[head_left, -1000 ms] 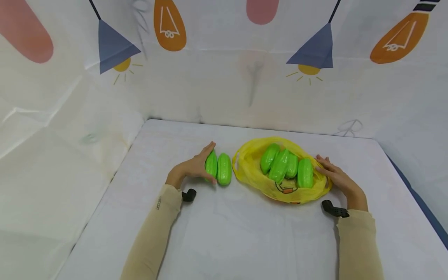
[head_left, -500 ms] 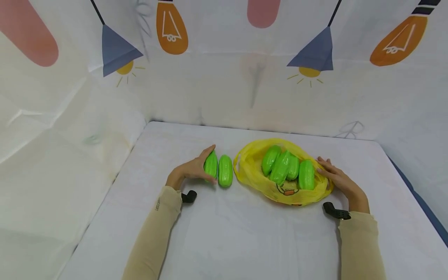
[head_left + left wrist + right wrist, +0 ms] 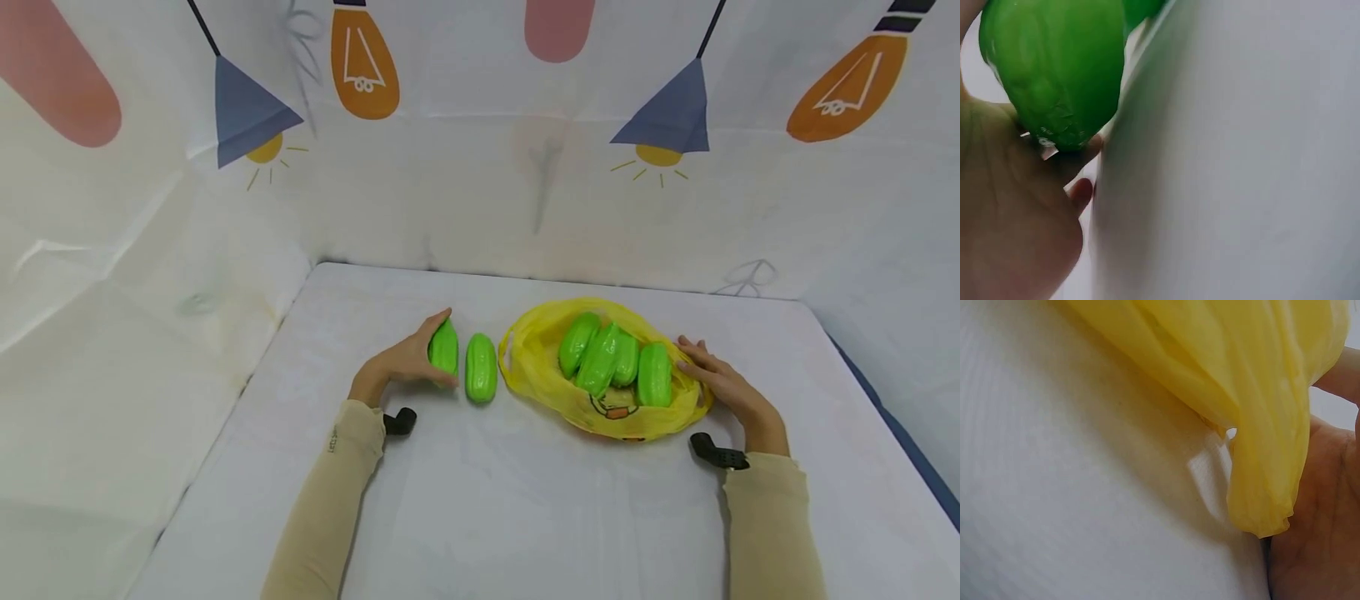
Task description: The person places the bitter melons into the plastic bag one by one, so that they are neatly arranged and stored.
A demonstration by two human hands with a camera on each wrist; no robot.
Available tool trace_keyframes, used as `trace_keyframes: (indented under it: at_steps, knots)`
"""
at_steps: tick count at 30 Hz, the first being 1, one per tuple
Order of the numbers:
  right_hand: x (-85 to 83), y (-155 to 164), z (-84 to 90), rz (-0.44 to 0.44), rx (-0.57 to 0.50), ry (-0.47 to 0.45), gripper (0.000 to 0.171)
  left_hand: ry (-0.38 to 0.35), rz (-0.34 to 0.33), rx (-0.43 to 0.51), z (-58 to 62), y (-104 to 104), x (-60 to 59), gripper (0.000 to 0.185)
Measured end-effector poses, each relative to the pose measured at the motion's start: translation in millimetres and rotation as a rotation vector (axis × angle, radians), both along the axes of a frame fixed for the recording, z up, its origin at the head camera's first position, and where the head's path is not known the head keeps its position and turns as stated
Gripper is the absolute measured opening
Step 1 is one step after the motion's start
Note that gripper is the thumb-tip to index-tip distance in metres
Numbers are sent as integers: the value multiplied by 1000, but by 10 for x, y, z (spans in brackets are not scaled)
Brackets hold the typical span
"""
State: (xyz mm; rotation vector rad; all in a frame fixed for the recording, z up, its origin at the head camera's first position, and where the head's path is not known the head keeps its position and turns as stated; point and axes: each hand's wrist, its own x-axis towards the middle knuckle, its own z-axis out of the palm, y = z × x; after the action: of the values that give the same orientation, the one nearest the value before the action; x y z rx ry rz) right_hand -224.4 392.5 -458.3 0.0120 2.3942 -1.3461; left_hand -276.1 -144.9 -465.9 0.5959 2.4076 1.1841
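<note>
Now my left hand is clamped on one green cucumber on the bench left of the yellow bag, while my right hand rests with relaxed fingers against that bag's right side.

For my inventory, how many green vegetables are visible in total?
6. One is in the left hand; one lies beside it; four are in the yellow bag. The bag may hide more.
</note>
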Motion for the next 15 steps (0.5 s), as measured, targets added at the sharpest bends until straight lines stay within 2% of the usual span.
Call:
trace_keyframes:
  at_steps: [4, 7, 10, 15]
  knots:
    - [2, 3, -7, 8, 6, 6, 78, 7, 89, 12, 7, -199, -23, 129]
    - [2, 7, -5, 13, 9, 19, 77, -5, 113, 37, 14, -266, -27, 126]
    - [3, 15, -4, 11, 6, 21, 77, -5, 81, 66, 33, -181, -18, 125]
    - [2, 24, -6, 9, 3, 16, 77, 4, -12, 101, 131, 146, 44, 127]
